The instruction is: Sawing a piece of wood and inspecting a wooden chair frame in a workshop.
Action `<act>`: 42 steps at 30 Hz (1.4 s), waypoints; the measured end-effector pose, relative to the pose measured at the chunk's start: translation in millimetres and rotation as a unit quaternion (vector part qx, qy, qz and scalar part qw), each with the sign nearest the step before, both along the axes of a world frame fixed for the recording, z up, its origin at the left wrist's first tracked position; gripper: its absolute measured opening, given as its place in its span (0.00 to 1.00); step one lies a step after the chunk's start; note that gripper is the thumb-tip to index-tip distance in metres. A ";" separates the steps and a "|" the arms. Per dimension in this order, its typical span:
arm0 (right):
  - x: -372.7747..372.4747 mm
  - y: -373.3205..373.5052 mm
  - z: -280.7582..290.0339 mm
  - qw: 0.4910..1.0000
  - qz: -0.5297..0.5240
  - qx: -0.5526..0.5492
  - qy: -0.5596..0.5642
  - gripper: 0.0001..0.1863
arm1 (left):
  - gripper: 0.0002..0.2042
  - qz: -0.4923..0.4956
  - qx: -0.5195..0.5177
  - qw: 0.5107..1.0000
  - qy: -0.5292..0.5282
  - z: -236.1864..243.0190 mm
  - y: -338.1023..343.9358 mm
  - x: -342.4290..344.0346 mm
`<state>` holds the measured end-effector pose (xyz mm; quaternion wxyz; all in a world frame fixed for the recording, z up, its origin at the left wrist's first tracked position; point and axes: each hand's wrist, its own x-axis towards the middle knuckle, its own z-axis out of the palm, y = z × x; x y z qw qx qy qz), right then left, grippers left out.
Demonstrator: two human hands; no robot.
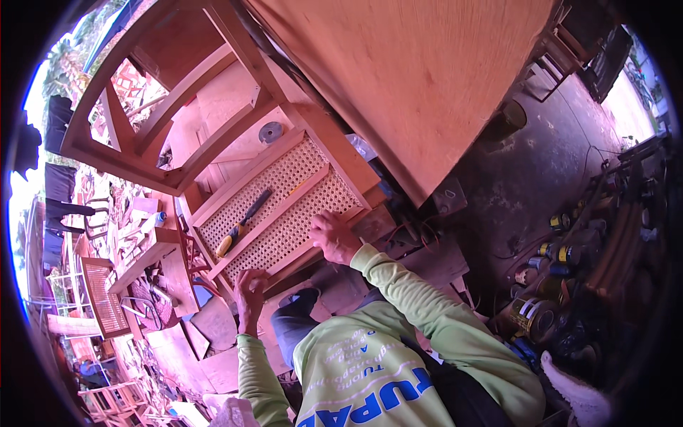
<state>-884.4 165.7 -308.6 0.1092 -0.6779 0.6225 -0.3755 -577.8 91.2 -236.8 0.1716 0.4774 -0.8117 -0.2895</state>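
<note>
In front of me lies a wooden chair frame with a woven cane seat panel. A wooden strip crosses the cane lengthwise. Beside that strip rests a hand tool with a yellow handle and dark shaft; a thin yellow pencil-like stick lies farther up. My right hand is closed, fingers bent down over the near side of the cane by the front rail. At the seat's near left corner, my left hand has curled fingers against the rail's end. Whatever the fingertips grip is hidden.
A grey round disc sits on the wood behind the seat. A large plywood panel rises at the far right. Paint cans crowd the floor at right. Wood offcuts and another cane panel are at left.
</note>
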 end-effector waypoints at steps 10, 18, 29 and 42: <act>1.5 -0.5 3.8 1.000 -0.004 -0.019 -0.015 0.05 | 0.10 -0.013 -0.066 0.998 0.022 -2.7 -3.2 -2.0; -2.4 4.0 12.9 0.998 0.010 -0.057 0.004 0.08 | 0.10 0.005 -0.064 0.998 0.028 -7.2 8.2 4.3; -12.7 -4.4 37.0 0.995 0.083 0.002 0.059 0.07 | 0.05 0.071 -0.142 0.983 0.092 -19.8 22.5 -6.7; -12.8 -8.0 42.4 0.993 0.074 0.080 0.053 0.10 | 0.08 0.062 -0.116 0.986 0.099 -17.7 19.1 0.4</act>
